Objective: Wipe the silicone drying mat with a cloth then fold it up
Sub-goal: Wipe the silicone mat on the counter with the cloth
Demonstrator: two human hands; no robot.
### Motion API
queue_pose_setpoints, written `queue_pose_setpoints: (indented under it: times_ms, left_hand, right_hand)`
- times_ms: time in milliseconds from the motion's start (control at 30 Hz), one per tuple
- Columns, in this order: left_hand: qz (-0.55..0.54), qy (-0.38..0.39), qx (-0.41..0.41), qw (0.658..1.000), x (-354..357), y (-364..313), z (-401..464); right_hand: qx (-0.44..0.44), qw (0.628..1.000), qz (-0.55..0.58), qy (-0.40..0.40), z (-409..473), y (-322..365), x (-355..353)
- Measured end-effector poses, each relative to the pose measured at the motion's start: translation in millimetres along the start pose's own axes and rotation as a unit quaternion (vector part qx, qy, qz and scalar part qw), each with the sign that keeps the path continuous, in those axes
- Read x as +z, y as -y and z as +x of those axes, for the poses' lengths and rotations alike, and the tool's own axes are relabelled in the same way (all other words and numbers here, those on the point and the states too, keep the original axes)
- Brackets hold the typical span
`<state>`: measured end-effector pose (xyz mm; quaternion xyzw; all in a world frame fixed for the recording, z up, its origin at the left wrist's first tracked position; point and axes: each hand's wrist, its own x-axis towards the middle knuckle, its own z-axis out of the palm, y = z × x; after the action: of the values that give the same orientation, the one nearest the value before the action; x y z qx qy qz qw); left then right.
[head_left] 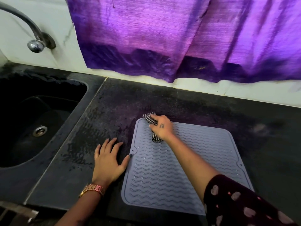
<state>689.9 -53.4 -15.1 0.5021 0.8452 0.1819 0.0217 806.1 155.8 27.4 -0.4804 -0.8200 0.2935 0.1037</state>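
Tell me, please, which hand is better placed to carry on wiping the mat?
The right hand: it grips the checked cloth at the far left corner of the mat. The left hand lies flat on the counter, thumb at the mat's edge.

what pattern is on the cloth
Small black-and-white checked cloth, bunched in the right hand; head view.

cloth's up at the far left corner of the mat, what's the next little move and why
Probably drag the checked cloth toward the near edge in a straight stroke. The right hand grips it bunched at the far left corner of the silicone mat, so most of the ridged surface lies nearer. The left hand lies flat on the counter, thumb at the mat's left edge, seemingly steadying it.
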Motion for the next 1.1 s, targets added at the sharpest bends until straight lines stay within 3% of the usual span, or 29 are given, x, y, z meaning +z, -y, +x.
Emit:
queue_pose_setpoints:
  times_ms: [300,467,833,1100]
  left_hand:
    - [0.005,0.003,-0.003,1.000,-0.5,-0.5,0.4]
    - [-0.038,-0.006,-0.011,0.999,-1.8,-1.4,-0.8]
    - [-0.108,-0.015,-0.009,0.994,-2.5,1.9,-2.1]
    - [-0.064,-0.003,0.006,0.998,-1.4,1.6,-2.9]
  right_hand:
    - [-0.106,0.985,-0.105,0.087,-16.9,19.9,0.1]
    - [-0.154,0.972,-0.154,0.091,-53.0,20.2,8.0]
    - [-0.211,0.965,-0.126,0.091,-140.3,6.1,18.0]
    - [-0.251,0.951,-0.121,0.132,-188.0,0.4,15.6]
